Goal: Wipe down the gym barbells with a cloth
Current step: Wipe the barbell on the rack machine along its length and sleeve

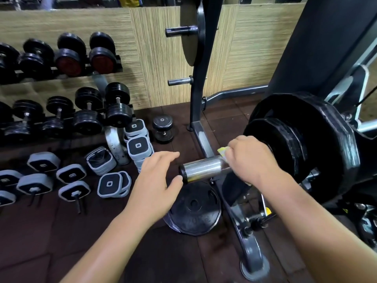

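Gripping a yellow cloth [223,151] against the chrome barbell sleeve [202,169], our right hand [251,158] has its fingers clamped round both, just at 9 o'clock of the loaded black plates [306,144]; our left hand [157,176] hovers at the sleeve's free end, fingers apart and relaxed; whether the thumb touches the end we cannot tell; a loose weight plate [195,209] lies on the floor [61,231] at 6 o'clock of the sleeve; dumbbell racks [61,70] stand at 10 o'clock.

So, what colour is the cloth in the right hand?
Yellow; the cloth shows best in the head view.
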Demonstrator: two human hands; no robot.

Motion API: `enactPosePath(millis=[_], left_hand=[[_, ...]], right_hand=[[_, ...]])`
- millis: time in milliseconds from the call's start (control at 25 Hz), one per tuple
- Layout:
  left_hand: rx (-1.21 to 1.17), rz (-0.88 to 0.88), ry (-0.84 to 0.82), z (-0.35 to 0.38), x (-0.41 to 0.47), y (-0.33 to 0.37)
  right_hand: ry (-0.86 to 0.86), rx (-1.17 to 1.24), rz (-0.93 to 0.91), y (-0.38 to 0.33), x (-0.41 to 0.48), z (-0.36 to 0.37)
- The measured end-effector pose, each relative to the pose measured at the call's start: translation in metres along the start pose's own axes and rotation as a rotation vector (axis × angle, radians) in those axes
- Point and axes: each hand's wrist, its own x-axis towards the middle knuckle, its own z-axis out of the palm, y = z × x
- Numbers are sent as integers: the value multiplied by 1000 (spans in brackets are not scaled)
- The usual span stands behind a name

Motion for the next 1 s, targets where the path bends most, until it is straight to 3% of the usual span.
enactPosePath(millis=[160,280,520,600,800,920,1000], left_hand=[[6,10,5,-3,3,-6],[1,6,8,-3,7,-7],[-29,17,-39,1,10,0],[-40,23,-54,2,9,2],[-27,31,-58,6,13,5],[-27,22,-69,7,13,5],[-33,15,-77,6,12,5]], right_hand=[[-77,6,-241,-77,2,-2],[-52,111,-325,-83,-6,1],[-39,-13,-56,19,-3,-5],[9,-28,-67,6,-4,-8],[127,147,-352,-78,-14,15],[181,215,-309,-34,-17,27],[317,237,-197,10,-22,37]])
